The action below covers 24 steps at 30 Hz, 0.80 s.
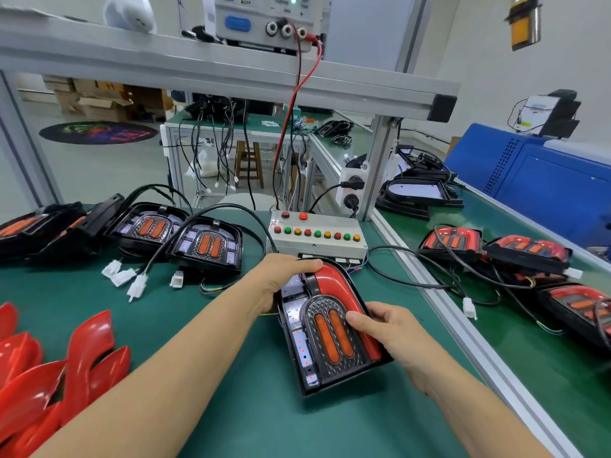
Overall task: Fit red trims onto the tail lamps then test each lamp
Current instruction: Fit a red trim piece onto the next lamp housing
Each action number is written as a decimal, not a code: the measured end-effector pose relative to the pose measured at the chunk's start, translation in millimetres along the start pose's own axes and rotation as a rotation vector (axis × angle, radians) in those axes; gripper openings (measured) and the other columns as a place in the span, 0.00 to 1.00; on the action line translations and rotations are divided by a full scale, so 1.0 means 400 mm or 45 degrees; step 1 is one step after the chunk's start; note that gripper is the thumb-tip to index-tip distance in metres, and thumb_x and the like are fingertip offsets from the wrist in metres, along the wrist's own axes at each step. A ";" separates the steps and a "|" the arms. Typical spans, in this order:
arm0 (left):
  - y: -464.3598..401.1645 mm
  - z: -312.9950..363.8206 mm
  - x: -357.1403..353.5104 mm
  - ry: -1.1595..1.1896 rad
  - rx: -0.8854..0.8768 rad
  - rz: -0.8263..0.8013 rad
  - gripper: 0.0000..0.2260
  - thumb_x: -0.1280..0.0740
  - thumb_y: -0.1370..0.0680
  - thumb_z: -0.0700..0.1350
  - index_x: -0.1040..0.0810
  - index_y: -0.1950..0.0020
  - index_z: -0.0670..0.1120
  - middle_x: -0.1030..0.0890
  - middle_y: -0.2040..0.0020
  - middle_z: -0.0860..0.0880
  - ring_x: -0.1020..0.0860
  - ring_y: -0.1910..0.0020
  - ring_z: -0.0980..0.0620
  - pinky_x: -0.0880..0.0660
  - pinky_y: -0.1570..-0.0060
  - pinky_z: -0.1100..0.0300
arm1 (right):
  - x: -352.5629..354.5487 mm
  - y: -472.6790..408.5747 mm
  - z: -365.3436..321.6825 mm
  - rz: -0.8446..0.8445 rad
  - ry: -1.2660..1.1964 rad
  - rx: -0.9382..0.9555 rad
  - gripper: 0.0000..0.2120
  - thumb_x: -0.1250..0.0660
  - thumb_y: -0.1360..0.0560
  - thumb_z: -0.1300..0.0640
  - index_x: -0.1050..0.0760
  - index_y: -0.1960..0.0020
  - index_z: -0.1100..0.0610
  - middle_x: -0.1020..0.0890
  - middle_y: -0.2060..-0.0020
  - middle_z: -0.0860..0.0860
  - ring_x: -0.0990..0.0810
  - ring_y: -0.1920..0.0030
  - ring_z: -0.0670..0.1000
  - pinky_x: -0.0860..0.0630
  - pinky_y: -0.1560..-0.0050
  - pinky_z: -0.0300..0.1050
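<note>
- Head view: nearest the camera, the right hand (385, 328) is gripping the right edge of the tail lamp (325, 328), thumb pressing on its patterned face, fingers curling round the side.
- The left hand (281, 279) is clasping the lamp's top-left corner, fingers curling over the upper edge beside the red trim (340, 289).
- The lamp is lying on the green worktop (211, 325), just in front of the button box (317, 234); the trim is covering the right side only — the left side is showing bare, so fitting looks half done.
- Loose red trims (66, 365) are waiting at left; untrimmed lamps (175, 239) are sitting behind, while trimmed lamps (496, 249) are lying at right — much work is remaining.
</note>
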<state>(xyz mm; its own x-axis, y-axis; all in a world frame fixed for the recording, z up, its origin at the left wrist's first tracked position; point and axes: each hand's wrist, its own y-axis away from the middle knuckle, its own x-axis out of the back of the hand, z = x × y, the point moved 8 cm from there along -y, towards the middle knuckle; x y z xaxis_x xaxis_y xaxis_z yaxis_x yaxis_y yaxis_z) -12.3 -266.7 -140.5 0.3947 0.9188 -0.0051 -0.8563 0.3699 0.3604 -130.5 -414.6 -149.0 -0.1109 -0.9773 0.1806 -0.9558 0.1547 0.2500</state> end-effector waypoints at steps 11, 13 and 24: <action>0.048 0.082 0.133 -0.734 -0.403 0.245 0.17 0.42 0.24 0.32 0.21 0.41 0.45 0.20 0.48 0.44 0.24 0.48 0.48 0.31 0.51 0.62 | 0.012 -0.040 0.008 0.083 0.310 -0.102 0.15 0.32 0.24 0.47 0.18 0.54 0.60 0.14 0.63 0.54 0.16 0.64 0.52 0.21 0.52 0.49; 0.067 0.084 0.153 -0.893 -0.382 0.268 0.20 0.41 0.23 0.33 0.26 0.32 0.45 0.22 0.36 0.46 0.24 0.39 0.49 0.31 0.44 0.62 | 0.014 -0.047 -0.009 0.107 0.497 -0.061 0.15 0.33 0.23 0.47 0.19 0.50 0.60 0.13 0.60 0.53 0.15 0.58 0.55 0.22 0.46 0.52; 0.161 0.060 0.293 -1.518 -0.228 0.397 0.22 0.40 0.22 0.41 0.32 0.29 0.56 0.28 0.30 0.50 0.31 0.32 0.47 0.39 0.30 0.52 | -0.123 -0.082 -0.152 0.166 1.471 0.293 0.19 0.45 0.18 0.48 0.35 0.28 0.49 0.34 0.27 0.47 0.35 0.28 0.49 0.44 0.28 0.55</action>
<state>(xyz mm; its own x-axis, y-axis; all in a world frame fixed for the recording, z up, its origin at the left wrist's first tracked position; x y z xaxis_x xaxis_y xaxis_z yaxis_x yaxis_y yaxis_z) -13.0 -138.5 -95.5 0.1425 0.3073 0.9409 -0.9641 0.2585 0.0616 -77.0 -362.8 -108.2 -0.0124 -0.2277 0.9737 -0.9951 0.0984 0.0103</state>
